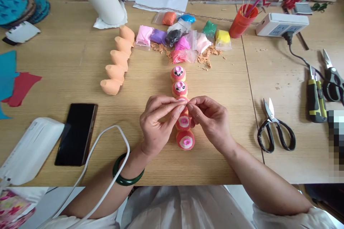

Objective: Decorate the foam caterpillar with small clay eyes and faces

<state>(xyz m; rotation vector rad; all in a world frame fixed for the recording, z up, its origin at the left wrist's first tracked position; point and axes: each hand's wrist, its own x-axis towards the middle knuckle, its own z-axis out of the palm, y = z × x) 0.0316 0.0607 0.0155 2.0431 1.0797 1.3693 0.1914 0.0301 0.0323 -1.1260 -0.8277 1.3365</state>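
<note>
A row of round red-and-pink clay-covered egg-carton cups (185,140) runs away from me down the middle of the table. Each visible cup bears a white patch with a pink blob; the two far ones also carry small black marks. Over the middle cup, my left hand (161,121) pinches thumb against fingertips. Its fingertips meet those of my right hand (211,120), also closed in a pinch. Whatever lies between them is too small to make out. The hands partly cover the middle cup.
An orange egg-carton strip (115,62) stands left of bagged coloured clays (182,44). Black-handled scissors (275,128) lie right, near a utility knife (314,100). On the left are a phone (76,134), a power bank (32,150) and a white cable (100,139) crossing my forearm.
</note>
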